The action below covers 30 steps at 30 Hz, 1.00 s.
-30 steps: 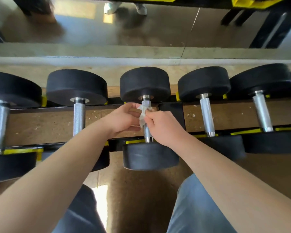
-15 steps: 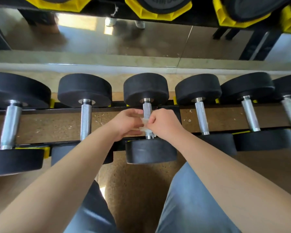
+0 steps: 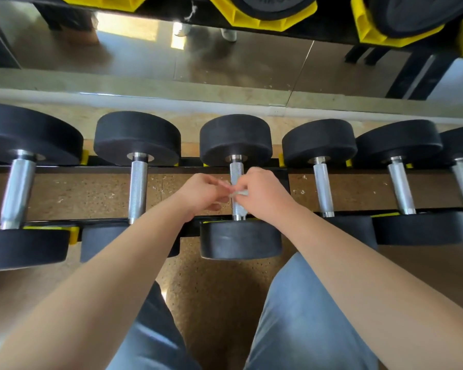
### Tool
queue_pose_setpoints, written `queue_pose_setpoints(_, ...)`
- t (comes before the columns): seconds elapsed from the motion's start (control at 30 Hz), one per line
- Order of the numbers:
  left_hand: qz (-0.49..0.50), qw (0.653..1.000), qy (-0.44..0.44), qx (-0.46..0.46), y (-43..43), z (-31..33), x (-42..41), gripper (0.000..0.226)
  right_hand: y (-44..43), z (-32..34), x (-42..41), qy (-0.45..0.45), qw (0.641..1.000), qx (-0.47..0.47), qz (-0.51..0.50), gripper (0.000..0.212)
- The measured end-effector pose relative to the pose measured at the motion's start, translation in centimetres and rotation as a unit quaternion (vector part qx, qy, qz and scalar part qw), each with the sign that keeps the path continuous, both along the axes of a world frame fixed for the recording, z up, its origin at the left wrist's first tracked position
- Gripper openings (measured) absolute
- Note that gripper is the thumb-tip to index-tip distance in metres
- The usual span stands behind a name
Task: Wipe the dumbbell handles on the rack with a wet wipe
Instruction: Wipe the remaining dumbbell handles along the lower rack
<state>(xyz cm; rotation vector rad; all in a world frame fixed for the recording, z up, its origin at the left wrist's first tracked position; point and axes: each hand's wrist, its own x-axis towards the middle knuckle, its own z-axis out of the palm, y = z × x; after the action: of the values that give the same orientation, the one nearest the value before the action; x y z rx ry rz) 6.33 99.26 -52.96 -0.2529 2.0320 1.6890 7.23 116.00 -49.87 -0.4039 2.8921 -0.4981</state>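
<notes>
1. Head view: the black metal rack (image 3: 107, 169) is carrying a row of dumbbells with round black rubber heads. The knurled silver steel handle (image 3: 236, 172) of the middle dumbbell (image 3: 235, 140) is sitting between the person's two hands.
2. The left hand (image 3: 201, 194) and the right hand (image 3: 265, 196) are meeting at that handle's middle. Both have curled fingers and are pinching a pale, crumpled wet wipe (image 3: 238, 193) from either side.
3. The wet wipe is showing only as a small strip between the fingertips, lying against the handle. I cannot tell whether it is wrapping fully round the bar.
4. Likely risks:
   - The wipe is looking bunched and thin, so it may be covering too little of the knurling and leaving the upper stretch and the underside untouched.
   - Pulling from both ends could be tearing it on the rough steel, or slipping it out of one pinch.
5. The neighbouring handles, to the left (image 3: 137, 190) and to the right (image 3: 322, 188), are standing bare and apart from the hands.
</notes>
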Motion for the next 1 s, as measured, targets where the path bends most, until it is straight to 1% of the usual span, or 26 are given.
queue_pose_setpoints(0.07,0.011,1.0,0.003,-0.011,0.1,-0.1,-0.1,0.008,0.2,0.0,-0.2,0.004,1.0,-0.006,0.004,0.012)
queue_pose_setpoints(0.1,0.017,1.0,0.003,-0.011,0.1,-0.1,-0.2,0.009,0.2,0.0,-0.5,0.017,0.999,-0.03,-0.011,0.011)
queue_pose_setpoints(0.13,0.018,1.0,0.0,-0.008,0.1,-0.2,-0.3,0.01,0.1,0.0,-0.8,0.036,0.996,-0.067,-0.046,0.011)
queue_pose_setpoints(0.2,0.014,1.0,-0.007,0.002,0.2,-0.2,-0.2,0.012,0.0,0.3,-1.7,0.082,0.978,-0.142,-0.125,0.014)
queue_pose_setpoints(0.23,0.014,1.0,-0.006,0.006,0.1,-0.1,-0.2,0.013,-0.1,0.4,-1.9,0.094,0.973,-0.157,-0.141,0.017)
queue_pose_setpoints(0.27,0.017,1.0,-0.002,0.011,0.0,-0.1,-0.2,0.014,-0.4,0.5,-1.9,0.094,0.974,-0.158,-0.134,0.022)
queue_pose_setpoints(0.33,0.027,0.999,0.006,0.018,-0.1,0.1,-0.2,0.013,-0.6,0.8,-1.4,0.072,0.987,-0.125,-0.075,0.03)
queue_pose_setpoints(0.43,0.031,0.999,0.013,0.012,-0.2,0.0,-0.2,0.014,0.2,1.0,0.2,0.011,1.0,-0.004,0.024,0.037)
queue_pose_setpoints(0.47,0.025,1.0,0.01,0.01,-0.1,0.0,-0.1,0.013,0.6,1.0,0.5,-0.015,0.999,0.015,0.038,0.036)
queue_pose_setpoints(0.5,0.015,1.0,0.007,0.008,-0.1,0.0,0.0,0.012,1.1,0.9,0.6,-0.042,0.998,0.005,0.038,0.033)
queue_pose_setpoints(0.57,-0.011,1.0,0.007,-0.002,0.1,0.1,0.2,0.011,1.7,0.8,0.4,-0.072,0.996,-0.049,0.016,0.026)
queue_pose_setpoints(0.63,-0.016,1.0,0.01,-0.01,0.2,0.1,0.3,0.012,1.8,0.4,-0.2,-0.069,0.992,-0.1,-0.025,0.019)
queue_pose_setpoints(0.67,-0.01,1.0,0.009,-0.011,0.2,0.1,0.3,0.011,1.8,0.1,-0.6,-0.057,0.989,-0.128,-0.051,0.019)
queue_pose_setpoints(0.73,-0.011,1.0,0.008,-0.017,0.2,0.0,0.2,0.009,1.6,0.0,-1.3,-0.033,0.983,-0.164,-0.076,0.029)
queue_pose_setpoints(0.77,-0.018,1.0,0.01,-0.019,0.2,-0.1,0.2,0.01,1.5,-0.1,-1.5,-0.027,0.986,-0.155,-0.062,0.035)
queue_pose_setpoints(0.8,-0.024,0.999,0.011,-0.02,0.2,-0.1,0.2,0.012,1.5,-0.1,-1.7,-0.025,0.99,-0.131,-0.04,0.036)
queue_pose_setpoints(0.93,-0.021,0.999,0.002,-0.034,0.4,0.1,0.3,0.01,1.9,0.2,-1.0,-0.052,0.996,-0.058,0.033,0.015)
queue_pose_setpoints(1.0,-0.025,0.999,-0.015,-0.041,0.5,0.1,0.4,0.006,2.0,0.1,-0.8,-0.069,0.996,-0.043,0.038,0.015)
